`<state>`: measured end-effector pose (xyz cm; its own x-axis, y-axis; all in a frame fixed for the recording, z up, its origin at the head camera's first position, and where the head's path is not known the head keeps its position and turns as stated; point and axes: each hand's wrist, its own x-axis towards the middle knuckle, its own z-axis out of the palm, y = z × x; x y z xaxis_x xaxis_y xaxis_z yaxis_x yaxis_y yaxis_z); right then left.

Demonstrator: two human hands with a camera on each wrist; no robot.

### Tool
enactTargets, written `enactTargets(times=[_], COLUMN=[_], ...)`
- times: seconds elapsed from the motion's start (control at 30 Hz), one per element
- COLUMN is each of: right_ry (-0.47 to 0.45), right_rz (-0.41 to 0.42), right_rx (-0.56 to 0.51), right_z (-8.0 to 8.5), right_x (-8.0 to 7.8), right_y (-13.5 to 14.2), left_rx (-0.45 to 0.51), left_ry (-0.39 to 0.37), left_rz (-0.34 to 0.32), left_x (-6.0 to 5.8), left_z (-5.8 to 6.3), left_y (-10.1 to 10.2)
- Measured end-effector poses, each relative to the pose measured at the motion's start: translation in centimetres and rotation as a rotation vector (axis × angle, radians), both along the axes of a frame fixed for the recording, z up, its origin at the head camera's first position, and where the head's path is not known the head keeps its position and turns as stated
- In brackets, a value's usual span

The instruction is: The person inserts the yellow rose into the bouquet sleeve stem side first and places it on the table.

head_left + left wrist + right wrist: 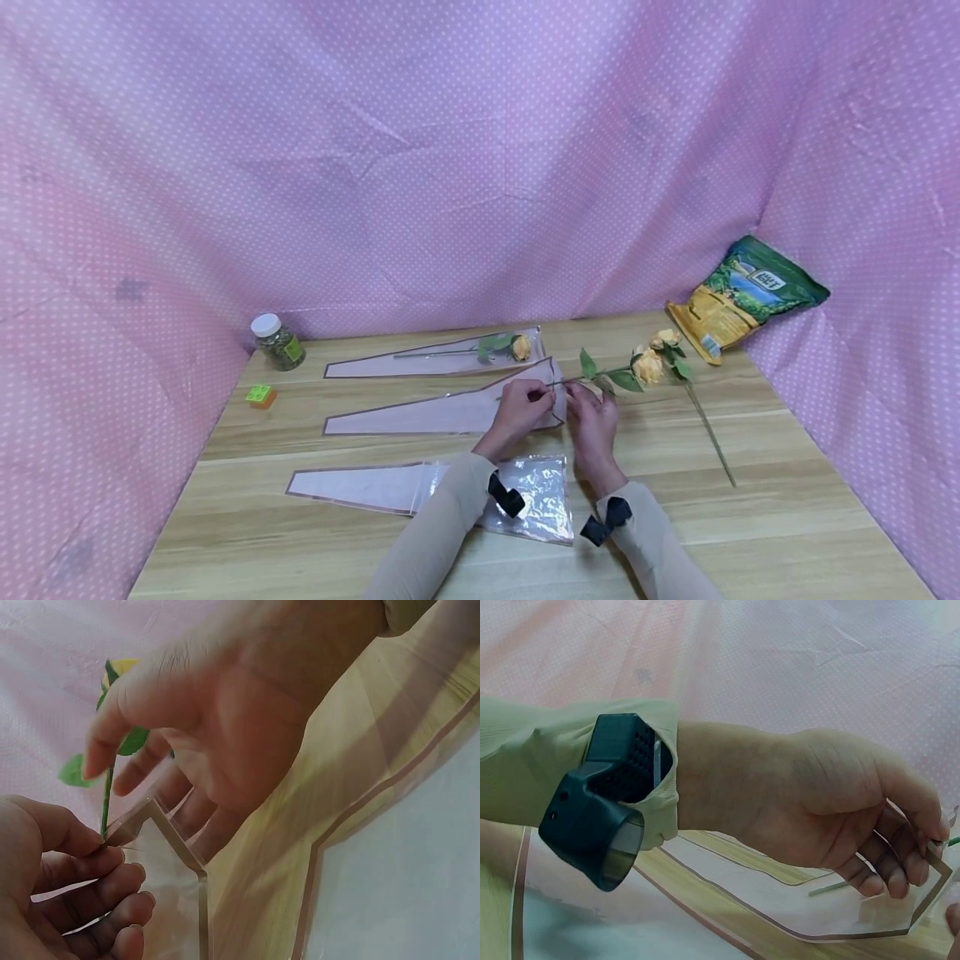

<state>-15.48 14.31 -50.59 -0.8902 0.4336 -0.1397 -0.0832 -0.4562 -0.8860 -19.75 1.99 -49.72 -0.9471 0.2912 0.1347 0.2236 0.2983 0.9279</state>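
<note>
Big wooden desk (787,517) boxed in by a pink dotted cloth (450,167). On it, three long clear sleeves with brown edges. The far sleeve (420,360) already has a yellow rose inside. The middle sleeve (435,411) is the one being worked on. The near sleeve (360,485) lies under the forearms with a crinkly clear bag (540,492) on its wide end.

A green and yellow snack bag (742,296) leans in the far right corner, and a white-capped jar (277,340) sits far left with a little green and orange block (260,395) near it. One loose rose (697,400) lies on the right.

The left hand (517,408) has its fingers (90,862) pinched on the wide mouth of the middle sleeve. The right hand (592,417) is just beside it, fingers (112,720) loosely curled by the mouth edge. The yellow rose (645,365) being handled has its stem end right at that opening, bloom pointing off to the right. Can't tell for sure which hand actually grips the stem.
</note>
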Motion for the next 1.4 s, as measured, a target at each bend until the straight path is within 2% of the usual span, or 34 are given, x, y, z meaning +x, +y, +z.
enactTargets(times=[0.17,0.33,0.53,0.7,1.1,1.27,1.4], right_ry=[-0.035,-0.046,-0.052,-0.011,0.026,0.047,0.013], right_rz=[0.066,0.063,0.013,-0.058,-0.149,-0.162,-0.141], right_rx=[0.031,-0.005,-0.057,-0.098,-0.118,-0.128,-0.113], right_z=[0.4,0.7,1.2,1.5,1.9,1.8,1.5], right_x=[0.4,0.5,0.3,0.0,-0.5,-0.6,-0.6], right_y=[0.2,0.6,1.0,1.3,1.6,1.7,1.7], left_rx=[-0.001,-0.005,-0.017,-0.019,-0.030,-0.034,-0.030], left_ry=[0.011,0.016,0.027,0.021,0.039,0.020,0.006], left_rz=[-0.002,-0.005,-0.004,-0.003,0.007,0.005,0.000], left_x=[0.0,0.0,0.0,0.0,-0.1,0.0,0.0], left_z=[0.0,0.0,0.0,0.0,-0.1,0.1,0.2], left_y=[-0.1,-0.2,-0.3,-0.4,-0.3,-0.2,-0.2])
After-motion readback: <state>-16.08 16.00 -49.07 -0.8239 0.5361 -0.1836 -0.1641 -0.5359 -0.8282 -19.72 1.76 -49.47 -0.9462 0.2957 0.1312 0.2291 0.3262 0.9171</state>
